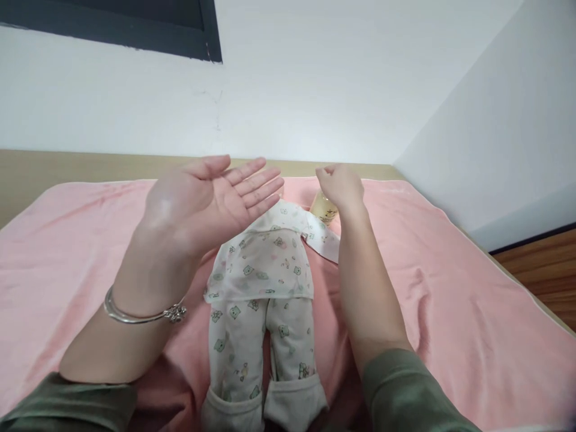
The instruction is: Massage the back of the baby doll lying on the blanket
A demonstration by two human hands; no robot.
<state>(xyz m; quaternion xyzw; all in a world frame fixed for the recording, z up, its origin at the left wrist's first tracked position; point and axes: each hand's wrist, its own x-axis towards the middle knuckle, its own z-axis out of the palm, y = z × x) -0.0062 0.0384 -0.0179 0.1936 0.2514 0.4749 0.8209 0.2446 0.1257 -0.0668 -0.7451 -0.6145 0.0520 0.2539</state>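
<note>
My left hand (204,201) is raised with the palm up and the fingers stretched out, nothing resting on it. A silver bangle circles that wrist. My right hand (342,185) is closed, its thumb and fingers curled together just above a small bottle of yellowish liquid (323,208). Whether the fingers grip something is hidden. Between my forearms lies a white baby outfit: a long-sleeved top (270,264) and trousers (240,342) with turned cuffs, both printed with little bears. My left hand covers part of the top's upper end and its left sleeve.
A pink blanket (450,300) with some creases covers the surface under the clothes. Beyond its far edge runs a light wooden strip (45,165) against a white wall. Dark reddish wood (544,273) shows at the right, lower than the blanket. A dark frame (135,36) hangs upper left.
</note>
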